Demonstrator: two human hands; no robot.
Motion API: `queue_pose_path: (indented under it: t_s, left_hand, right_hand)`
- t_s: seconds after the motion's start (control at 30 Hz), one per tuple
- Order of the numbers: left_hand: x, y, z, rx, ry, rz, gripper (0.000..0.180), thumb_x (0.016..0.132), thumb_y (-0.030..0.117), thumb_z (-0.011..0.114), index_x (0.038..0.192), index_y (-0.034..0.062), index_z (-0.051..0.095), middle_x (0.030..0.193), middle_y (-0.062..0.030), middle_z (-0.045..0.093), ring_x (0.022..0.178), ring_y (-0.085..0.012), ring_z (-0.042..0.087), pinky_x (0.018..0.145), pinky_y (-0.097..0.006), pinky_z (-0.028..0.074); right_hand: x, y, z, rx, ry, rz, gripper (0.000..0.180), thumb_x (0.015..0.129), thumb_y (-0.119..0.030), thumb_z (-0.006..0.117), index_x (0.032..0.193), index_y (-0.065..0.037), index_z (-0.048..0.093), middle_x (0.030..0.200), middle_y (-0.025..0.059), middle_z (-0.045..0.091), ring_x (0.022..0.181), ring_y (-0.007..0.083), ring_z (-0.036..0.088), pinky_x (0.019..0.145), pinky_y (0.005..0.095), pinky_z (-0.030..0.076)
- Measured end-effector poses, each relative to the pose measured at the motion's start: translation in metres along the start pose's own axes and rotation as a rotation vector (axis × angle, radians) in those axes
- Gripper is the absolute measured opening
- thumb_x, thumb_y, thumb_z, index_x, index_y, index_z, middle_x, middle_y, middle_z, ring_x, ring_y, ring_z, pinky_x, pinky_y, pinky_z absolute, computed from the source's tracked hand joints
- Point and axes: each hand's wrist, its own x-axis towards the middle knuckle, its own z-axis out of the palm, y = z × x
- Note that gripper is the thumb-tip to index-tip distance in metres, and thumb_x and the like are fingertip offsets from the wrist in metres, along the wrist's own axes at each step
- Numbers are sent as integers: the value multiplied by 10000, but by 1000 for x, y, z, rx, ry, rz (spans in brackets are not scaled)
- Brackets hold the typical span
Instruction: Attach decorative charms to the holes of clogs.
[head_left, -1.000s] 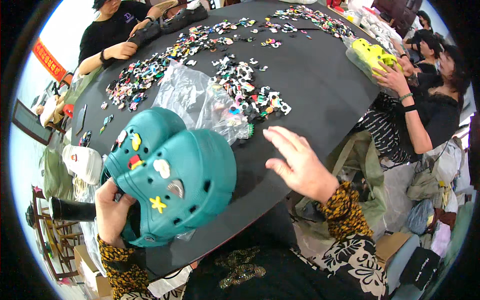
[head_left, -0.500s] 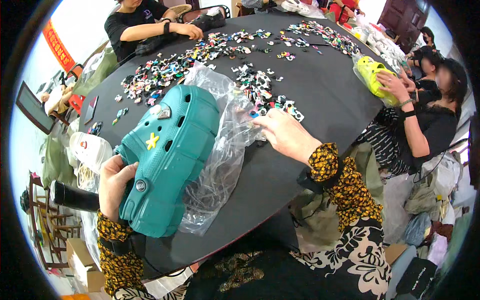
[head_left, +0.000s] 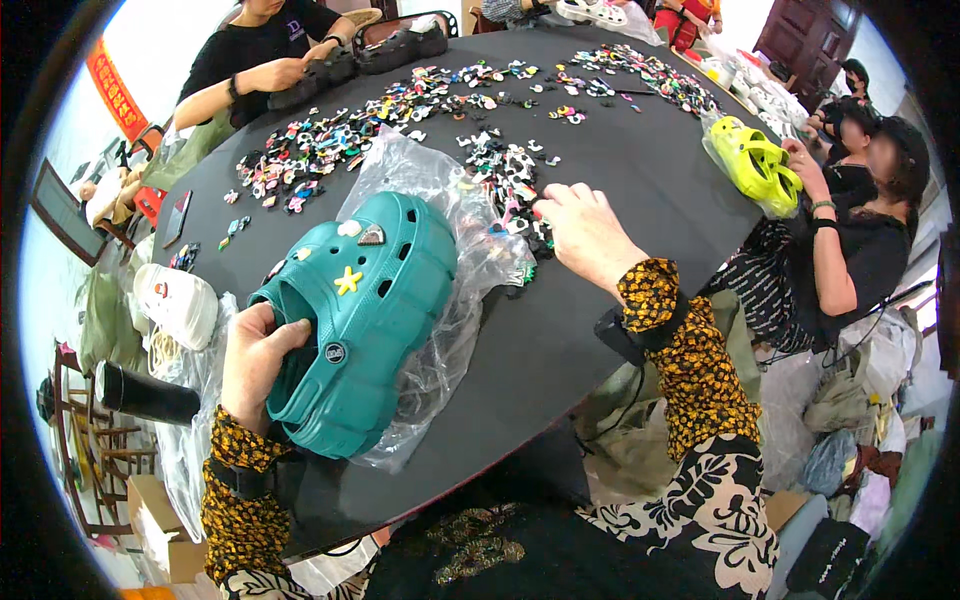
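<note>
My left hand (head_left: 262,362) grips a teal clog (head_left: 385,290) at its heel opening, the thumb inside the rim. The clog is tilted over the table, its holed upper facing up. A yellow starfish charm (head_left: 348,280), a pale shell-like charm and a grey one sit on the upper. A clear plastic bag (head_left: 430,385) lies beneath the clog. My right hand (head_left: 592,238) is at the near edge of a pile of small colourful shoe charms (head_left: 508,172). Its fingers are bent together at the charms; what they pinch, if anything, is hidden.
More charms (head_left: 330,135) spread across the dark table (head_left: 640,210). At left are a white clog (head_left: 177,304), a black cylinder (head_left: 148,393) and a phone (head_left: 177,218). Across the table a person handles black clogs (head_left: 312,80); at right another is beside yellow-green clogs (head_left: 745,160).
The teal clog has shifted right and turned, showing more of its opening. My right hand has moved right and up along the charms. The person across now handles a black clog.
</note>
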Motion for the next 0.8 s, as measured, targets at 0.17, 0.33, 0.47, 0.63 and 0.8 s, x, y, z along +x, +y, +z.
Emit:
queue_pose_path:
  t_s: [0.17, 0.33, 0.47, 0.63, 0.8]
  left_hand:
    - [2, 2, 6, 66, 9, -49, 66, 764, 44, 651, 743, -10, 620, 694, -7, 621, 603, -58, 530, 556, -216, 412]
    - [-1, 1, 5, -20, -38, -21, 144, 768, 33, 645, 892, -36, 619, 780, -35, 645, 665, -90, 587, 621, -241, 481]
    - [0, -3, 8, -51, -29, -25, 184, 774, 41, 644, 933, -41, 604, 805, -41, 645, 683, -94, 591, 629, -248, 484]
    - [0, -3, 10, 24, -15, -42, 187, 770, 69, 654, 890, -42, 563, 777, -35, 620, 679, -94, 578, 627, -247, 476]
    - [1, -1, 10, 160, 23, 42, 168, 748, 76, 656, 813, -44, 558, 725, -24, 596, 648, -94, 554, 586, -253, 456]
  right_hand:
    - [8, -18, 15, 185, 78, -260, 415, 789, -13, 516, 1193, -89, 573, 1263, 69, 537, 1107, 287, 495, 909, 424, 415]
    - [16, -19, 21, 67, 10, -327, 380, 763, -42, 550, 1132, -107, 607, 1186, 43, 574, 1112, 266, 496, 903, 399, 405]
    - [16, 3, 8, -179, 72, -175, 270, 794, -91, 547, 1047, -106, 637, 953, 44, 567, 953, 233, 522, 801, 372, 401]
    - [5, 15, -3, 38, 76, -89, 212, 813, -63, 550, 1008, -89, 629, 950, 67, 554, 935, 256, 523, 806, 375, 406]
    - [10, 2, 3, 110, -50, -66, 203, 896, -203, 533, 1026, -70, 613, 986, 103, 562, 967, 293, 530, 818, 407, 423]
